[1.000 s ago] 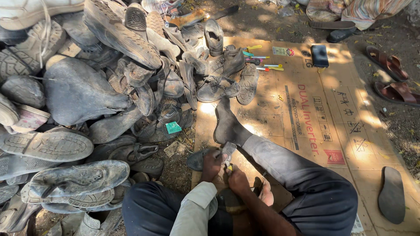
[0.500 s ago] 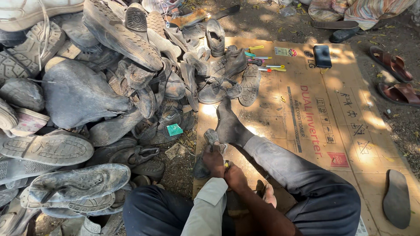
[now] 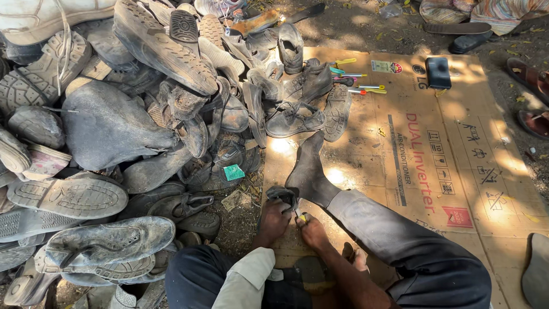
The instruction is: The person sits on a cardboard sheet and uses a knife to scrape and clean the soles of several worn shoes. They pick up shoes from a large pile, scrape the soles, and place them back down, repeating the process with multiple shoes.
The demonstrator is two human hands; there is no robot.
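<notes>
Seated beside a heap of worn grey shoes point(image 3: 114, 126), the left hand point(image 3: 273, 220) clamps a dark shoe scrap point(image 3: 281, 195) steady while the right hand point(image 3: 311, 229) pinches a small yellow-handled tool point(image 3: 302, 217).

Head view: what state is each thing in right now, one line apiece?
Left hand: fingers closed on the dark shoe piece.
Right hand: fingers closed on a small yellow-handled tool.
Dark shoe piece: held against the socked foot.
Shoe heap: piled, worn, dusty.
Cardboard sheet: flat on the ground.
Black case: lying closed.
</notes>
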